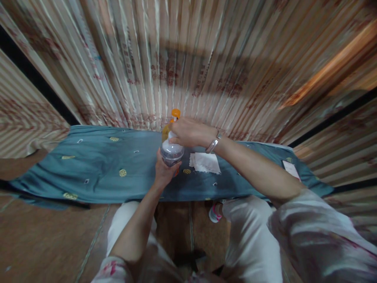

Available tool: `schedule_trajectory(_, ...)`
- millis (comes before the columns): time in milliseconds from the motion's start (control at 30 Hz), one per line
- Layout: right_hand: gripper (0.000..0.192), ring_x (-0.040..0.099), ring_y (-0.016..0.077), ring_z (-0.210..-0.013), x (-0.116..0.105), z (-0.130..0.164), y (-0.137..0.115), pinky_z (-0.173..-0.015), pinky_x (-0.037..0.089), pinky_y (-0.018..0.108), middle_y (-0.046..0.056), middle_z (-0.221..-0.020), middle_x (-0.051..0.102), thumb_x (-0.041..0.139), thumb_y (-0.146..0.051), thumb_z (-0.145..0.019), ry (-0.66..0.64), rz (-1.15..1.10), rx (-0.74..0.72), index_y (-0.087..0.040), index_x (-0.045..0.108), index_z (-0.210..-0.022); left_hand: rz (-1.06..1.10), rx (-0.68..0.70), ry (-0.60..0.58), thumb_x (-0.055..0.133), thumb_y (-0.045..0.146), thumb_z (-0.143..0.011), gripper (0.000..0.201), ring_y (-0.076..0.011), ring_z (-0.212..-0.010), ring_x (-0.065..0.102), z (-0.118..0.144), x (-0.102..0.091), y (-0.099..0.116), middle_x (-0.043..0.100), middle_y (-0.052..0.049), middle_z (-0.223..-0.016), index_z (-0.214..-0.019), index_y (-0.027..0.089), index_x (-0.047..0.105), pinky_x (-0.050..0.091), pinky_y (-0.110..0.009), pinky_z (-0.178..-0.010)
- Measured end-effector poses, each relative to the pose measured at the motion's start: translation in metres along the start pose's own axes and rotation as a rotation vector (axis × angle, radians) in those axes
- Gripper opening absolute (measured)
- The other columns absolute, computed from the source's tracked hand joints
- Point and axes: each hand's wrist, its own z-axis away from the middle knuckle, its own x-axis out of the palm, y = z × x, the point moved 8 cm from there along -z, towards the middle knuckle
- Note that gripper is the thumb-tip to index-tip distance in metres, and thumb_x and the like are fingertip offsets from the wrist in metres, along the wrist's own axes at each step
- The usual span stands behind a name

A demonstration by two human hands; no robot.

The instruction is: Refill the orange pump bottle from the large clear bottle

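The left hand (163,169) grips a small clear jar (172,151) from below; the right hand (188,133) closes over its rounded top. The jar looks greyish and see-through, above a blue cloth (97,169).

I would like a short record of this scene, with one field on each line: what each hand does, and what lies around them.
left hand: holds a clear jar from below
right hand: rests on the top of the jar, fingers curled over it
bottle: orange cap, stands just behind the jar
white cloth: lies flat, right of the jar
surface: blue patterned cloth
wrist: bracelet on the right arm
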Motion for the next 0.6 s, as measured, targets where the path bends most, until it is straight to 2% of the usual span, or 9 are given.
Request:
schedule_trajectory(133, 0.026, 0.088, 0.0353, -0.132, -0.004, 0.024, 0.028, -0.122, 0.062, 0.046, 0.014, -0.132, 0.095, 0.084, -0.031, -0.119, 0.181, -0.243, 0.028, -0.015, 0.088, -0.139, -0.006, 0.016, -0.012, 0.115, 0.031, -0.067, 0.120, -0.0463, -0.155, 0.085, 0.000, 0.001, -0.003, 0.087, -0.021, -0.162, -0.174, 0.025, 0.060, 0.067, -0.064, -0.134)
schedule_trajectory(233, 0.028, 0.090, 0.0304, -0.119, 0.019, 0.063, 0.056, -0.114, 0.067, 0.043, 0.005, -0.125, 0.094, 0.091, -0.034, -0.112, 0.366, -0.520, 0.087, -0.023, 0.088, -0.138, -0.015, 0.022, -0.015, 0.118, 0.033, -0.066, 0.126, -0.0471, -0.157, 0.084, -0.001, 0.001, -0.007, 0.085, -0.023, -0.167, -0.177, 0.024, 0.060, 0.065, -0.064, -0.136)
schedule_trajectory(300, 0.034, 0.090, 0.0279, -0.111, 0.056, 0.090, 0.069, -0.107, 0.071, 0.042, 0.002, -0.121, 0.094, 0.097, -0.035, -0.105, 0.435, -0.733, 0.159, -0.027, 0.088, -0.137, -0.026, 0.032, -0.007, 0.120, 0.032, -0.065, 0.129, -0.0477, -0.161, 0.081, -0.001, 0.001, -0.008, 0.083, -0.025, -0.171, -0.178, 0.023, 0.060, 0.063, -0.064, -0.139)
schedule_trajectory(400, 0.035, 0.090, 0.0259, -0.098, 0.139, 0.118, 0.071, -0.098, 0.074, 0.040, 0.000, -0.106, 0.093, 0.100, -0.039, -0.098, 0.407, -1.045, 0.324, -0.027, 0.088, -0.129, -0.037, 0.039, 0.003, 0.121, 0.029, -0.063, 0.129, -0.0474, -0.164, 0.080, -0.002, 0.001, -0.008, 0.083, -0.025, -0.172, -0.178, 0.023, 0.061, 0.061, -0.063, -0.142)
schedule_trajectory(500, 0.030, 0.090, 0.0273, -0.094, 0.221, 0.125, 0.050, -0.097, 0.076, 0.043, 0.001, -0.099, 0.093, 0.102, -0.042, -0.092, 0.332, -1.181, 0.486, -0.026, 0.087, -0.113, -0.043, 0.027, 0.002, 0.121, 0.029, -0.065, 0.127, -0.0473, -0.161, 0.082, -0.002, 0.000, -0.007, 0.084, -0.023, -0.170, -0.178, 0.024, 0.063, 0.064, -0.064, -0.140)
schedule_trajectory(600, 0.025, 0.092, 0.0291, -0.099, 0.272, 0.120, 0.025, -0.101, 0.077, 0.045, 0.003, -0.106, 0.096, 0.101, -0.039, -0.089, 0.336, -1.164, 0.586, -0.028, 0.085, -0.105, -0.055, 0.017, 0.005, 0.121, 0.029, -0.065, 0.128, -0.0498, -0.161, 0.082, -0.001, -0.003, -0.007, 0.083, -0.026, -0.169, -0.179, 0.021, 0.063, 0.066, -0.065, -0.138)
